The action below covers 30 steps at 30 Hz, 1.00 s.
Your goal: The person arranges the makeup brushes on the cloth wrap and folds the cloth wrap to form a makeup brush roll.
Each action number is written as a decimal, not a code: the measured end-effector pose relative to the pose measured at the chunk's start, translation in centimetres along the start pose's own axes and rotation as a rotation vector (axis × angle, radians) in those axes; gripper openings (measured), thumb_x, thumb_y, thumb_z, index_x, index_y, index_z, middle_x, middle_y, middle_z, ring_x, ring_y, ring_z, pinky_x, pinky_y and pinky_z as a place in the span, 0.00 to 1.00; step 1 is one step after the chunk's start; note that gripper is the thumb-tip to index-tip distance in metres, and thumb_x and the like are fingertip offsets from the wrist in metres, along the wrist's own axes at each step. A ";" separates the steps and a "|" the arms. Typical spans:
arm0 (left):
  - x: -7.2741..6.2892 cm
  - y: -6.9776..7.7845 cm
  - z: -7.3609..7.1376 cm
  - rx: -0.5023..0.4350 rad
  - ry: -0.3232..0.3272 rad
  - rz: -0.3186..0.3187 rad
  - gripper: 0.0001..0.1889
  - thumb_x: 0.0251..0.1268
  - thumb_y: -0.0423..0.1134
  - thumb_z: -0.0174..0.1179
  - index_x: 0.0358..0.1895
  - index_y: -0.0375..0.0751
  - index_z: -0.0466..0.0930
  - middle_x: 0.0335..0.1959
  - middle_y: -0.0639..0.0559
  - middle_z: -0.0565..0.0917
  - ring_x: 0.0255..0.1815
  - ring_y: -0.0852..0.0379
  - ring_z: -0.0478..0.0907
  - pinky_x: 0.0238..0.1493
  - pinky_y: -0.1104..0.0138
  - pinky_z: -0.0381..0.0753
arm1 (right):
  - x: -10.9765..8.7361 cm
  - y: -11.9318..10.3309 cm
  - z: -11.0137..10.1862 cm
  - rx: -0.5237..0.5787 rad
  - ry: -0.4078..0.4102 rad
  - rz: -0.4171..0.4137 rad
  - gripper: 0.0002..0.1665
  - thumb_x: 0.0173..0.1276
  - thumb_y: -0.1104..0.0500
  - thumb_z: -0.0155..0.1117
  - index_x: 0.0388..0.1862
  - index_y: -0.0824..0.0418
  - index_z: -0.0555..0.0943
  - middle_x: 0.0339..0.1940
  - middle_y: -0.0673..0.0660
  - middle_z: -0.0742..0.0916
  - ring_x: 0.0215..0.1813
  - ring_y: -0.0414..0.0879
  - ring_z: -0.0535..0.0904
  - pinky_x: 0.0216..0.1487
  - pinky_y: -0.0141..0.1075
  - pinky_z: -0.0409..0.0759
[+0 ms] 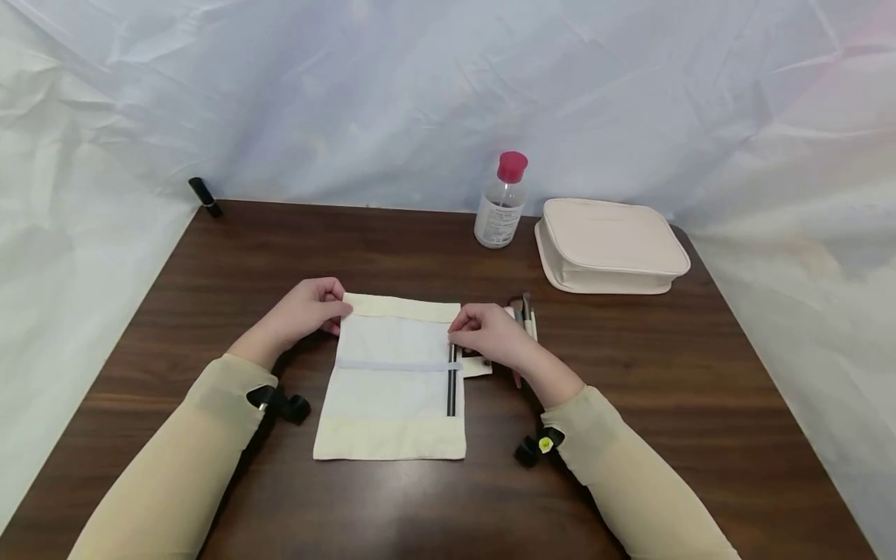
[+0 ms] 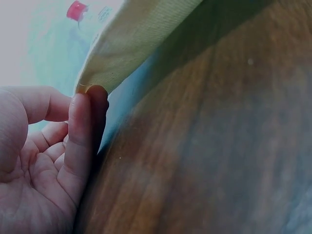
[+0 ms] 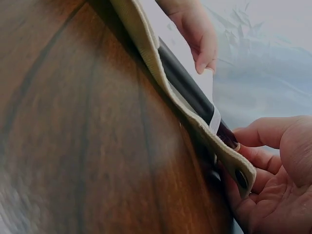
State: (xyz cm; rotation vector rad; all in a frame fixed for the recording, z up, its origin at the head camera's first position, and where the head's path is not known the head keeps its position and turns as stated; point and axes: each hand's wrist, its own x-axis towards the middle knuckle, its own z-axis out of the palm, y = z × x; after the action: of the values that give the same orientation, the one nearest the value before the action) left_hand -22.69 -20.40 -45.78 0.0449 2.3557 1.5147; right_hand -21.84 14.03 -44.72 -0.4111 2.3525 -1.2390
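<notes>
A cream fabric brush roll lies unfolded on the table, its white lining and a thin elastic band facing up. My left hand pinches the roll's far left corner between thumb and finger; the left wrist view shows that cloth edge raised. Along the right side, a slim dark-handled brush runs under the elastic. At its far end my right hand pinches the dark bristles. A snap tab sticks out beneath that hand.
Several brushes lie partly hidden behind my right hand. Farther back stand a clear bottle with a red cap and a pale pink case. A small black tube lies at the far left corner of the wooden table.
</notes>
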 end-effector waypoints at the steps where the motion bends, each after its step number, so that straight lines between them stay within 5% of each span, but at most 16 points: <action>1: 0.0 0.0 -0.1 0.001 0.003 0.001 0.07 0.73 0.34 0.62 0.43 0.33 0.75 0.29 0.43 0.82 0.30 0.50 0.83 0.37 0.62 0.89 | 0.0 -0.1 0.0 -0.008 -0.001 -0.005 0.05 0.72 0.54 0.69 0.41 0.54 0.86 0.32 0.51 0.89 0.36 0.47 0.83 0.39 0.39 0.81; 15: -0.1 0.2 -0.3 0.008 -0.005 -0.002 0.08 0.73 0.35 0.62 0.43 0.33 0.74 0.30 0.44 0.82 0.31 0.50 0.82 0.37 0.62 0.89 | 0.0 -0.5 -0.1 -0.114 -0.056 -0.059 0.04 0.69 0.53 0.72 0.38 0.50 0.91 0.33 0.46 0.89 0.37 0.43 0.79 0.40 0.36 0.78; 25: 0.0 0.3 -0.1 0.007 0.000 0.006 0.08 0.72 0.35 0.62 0.43 0.33 0.75 0.30 0.43 0.81 0.32 0.49 0.82 0.37 0.62 0.89 | 0.2 -0.5 0.5 -0.259 0.044 -0.094 0.15 0.77 0.60 0.55 0.54 0.53 0.87 0.31 0.48 0.84 0.21 0.42 0.67 0.29 0.35 0.71; 30: -0.3 0.4 -0.2 0.010 -0.027 0.008 0.10 0.72 0.36 0.64 0.43 0.33 0.75 0.29 0.43 0.82 0.31 0.50 0.83 0.37 0.62 0.89 | 0.3 -0.7 0.5 -0.346 0.024 -0.131 0.19 0.78 0.59 0.55 0.61 0.54 0.85 0.30 0.48 0.81 0.24 0.40 0.69 0.36 0.36 0.74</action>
State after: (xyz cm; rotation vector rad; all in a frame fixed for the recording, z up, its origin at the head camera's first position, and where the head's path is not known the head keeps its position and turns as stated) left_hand -22.48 -20.50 -45.29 0.0772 2.3446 1.4963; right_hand -21.80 13.17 -44.42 -0.6740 2.6012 -0.8906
